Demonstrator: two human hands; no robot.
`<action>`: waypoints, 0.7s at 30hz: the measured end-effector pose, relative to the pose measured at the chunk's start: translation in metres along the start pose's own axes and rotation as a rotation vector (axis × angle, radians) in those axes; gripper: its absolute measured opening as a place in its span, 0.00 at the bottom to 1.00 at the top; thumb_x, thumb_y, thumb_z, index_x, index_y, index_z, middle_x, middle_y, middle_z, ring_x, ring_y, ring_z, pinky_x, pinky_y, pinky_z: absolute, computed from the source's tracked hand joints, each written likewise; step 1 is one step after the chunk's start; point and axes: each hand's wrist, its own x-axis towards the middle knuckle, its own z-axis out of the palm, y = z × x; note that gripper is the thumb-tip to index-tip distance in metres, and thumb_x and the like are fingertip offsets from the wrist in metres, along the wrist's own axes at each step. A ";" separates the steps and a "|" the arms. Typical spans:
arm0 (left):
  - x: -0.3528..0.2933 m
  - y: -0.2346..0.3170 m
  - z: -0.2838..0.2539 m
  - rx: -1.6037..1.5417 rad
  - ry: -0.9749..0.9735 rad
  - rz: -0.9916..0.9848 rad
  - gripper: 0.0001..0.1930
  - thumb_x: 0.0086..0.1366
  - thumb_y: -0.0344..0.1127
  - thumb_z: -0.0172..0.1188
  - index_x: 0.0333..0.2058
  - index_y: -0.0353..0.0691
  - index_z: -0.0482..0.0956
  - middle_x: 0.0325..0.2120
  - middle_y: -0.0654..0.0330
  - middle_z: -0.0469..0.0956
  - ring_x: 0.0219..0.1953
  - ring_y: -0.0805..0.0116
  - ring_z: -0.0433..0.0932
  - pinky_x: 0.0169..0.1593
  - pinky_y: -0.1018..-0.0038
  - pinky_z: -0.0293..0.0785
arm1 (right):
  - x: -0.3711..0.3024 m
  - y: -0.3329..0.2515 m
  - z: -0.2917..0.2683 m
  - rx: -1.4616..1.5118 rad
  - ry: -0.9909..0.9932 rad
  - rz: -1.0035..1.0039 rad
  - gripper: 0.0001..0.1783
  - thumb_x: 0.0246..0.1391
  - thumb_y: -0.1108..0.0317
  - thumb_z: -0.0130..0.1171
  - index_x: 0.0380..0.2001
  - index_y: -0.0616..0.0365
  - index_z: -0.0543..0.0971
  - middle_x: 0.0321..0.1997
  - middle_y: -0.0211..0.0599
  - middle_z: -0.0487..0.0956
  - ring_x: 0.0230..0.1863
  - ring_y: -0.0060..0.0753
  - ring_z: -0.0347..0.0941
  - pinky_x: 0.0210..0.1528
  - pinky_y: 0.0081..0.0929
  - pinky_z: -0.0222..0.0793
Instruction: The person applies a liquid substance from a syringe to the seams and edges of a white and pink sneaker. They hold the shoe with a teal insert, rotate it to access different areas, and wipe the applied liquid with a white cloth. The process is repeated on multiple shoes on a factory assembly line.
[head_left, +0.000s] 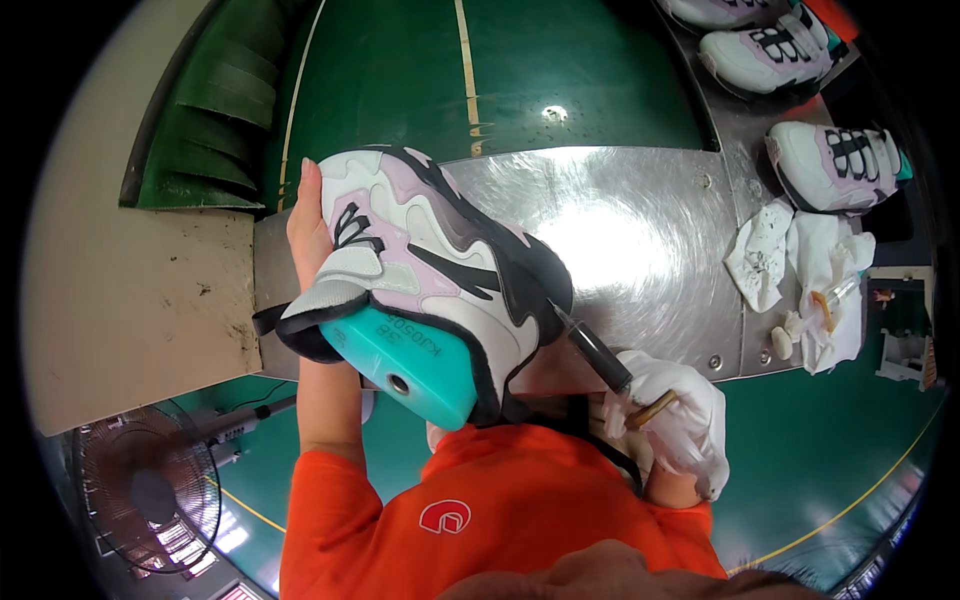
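Note:
A white, lilac and black sneaker (420, 240) with a turquoise shoe last (410, 365) inside is held up, tilted, sole to the right. My left hand (308, 225) grips it from the far left; most of its fingers are hidden behind the shoe. My right hand (690, 405), in a white glove, is closed around a black-handled tool (600, 358). Its thin pale tip meets the edge of the black sole near the heel. A brown stick-like piece (652, 410) also juts out from the gloved fingers; I cannot tell what it is.
Behind the shoe lies a metal table edge (640, 240), with a green conveyor belt (580, 80) beyond. Several similar sneakers (835, 165) stand at the right, above white cloths (800, 250) carrying a small brush-like item (830, 300). A fan (150, 490) stands lower left.

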 end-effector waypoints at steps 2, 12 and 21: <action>0.003 -0.003 0.001 0.044 0.025 0.032 0.21 0.70 0.51 0.53 0.40 0.35 0.79 0.35 0.58 0.81 0.35 0.68 0.81 0.39 0.74 0.76 | -0.001 0.002 -0.002 0.132 -0.009 0.044 0.51 0.24 0.37 0.76 0.45 0.67 0.75 0.36 0.47 0.75 0.36 0.40 0.72 0.36 0.30 0.69; 0.009 -0.001 -0.008 0.219 0.050 0.053 0.23 0.69 0.53 0.54 0.46 0.36 0.77 0.40 0.57 0.80 0.40 0.64 0.80 0.41 0.69 0.78 | -0.006 0.006 -0.001 0.323 0.060 0.161 0.49 0.12 0.62 0.77 0.48 0.69 0.74 0.41 0.45 0.73 0.40 0.38 0.70 0.39 0.28 0.69; 0.016 0.005 -0.052 0.453 0.040 0.094 0.25 0.67 0.54 0.54 0.50 0.37 0.74 0.44 0.56 0.79 0.45 0.61 0.79 0.43 0.65 0.79 | -0.007 0.013 -0.015 0.263 -0.071 0.086 0.55 0.10 0.59 0.80 0.50 0.71 0.72 0.42 0.46 0.73 0.41 0.38 0.71 0.43 0.31 0.68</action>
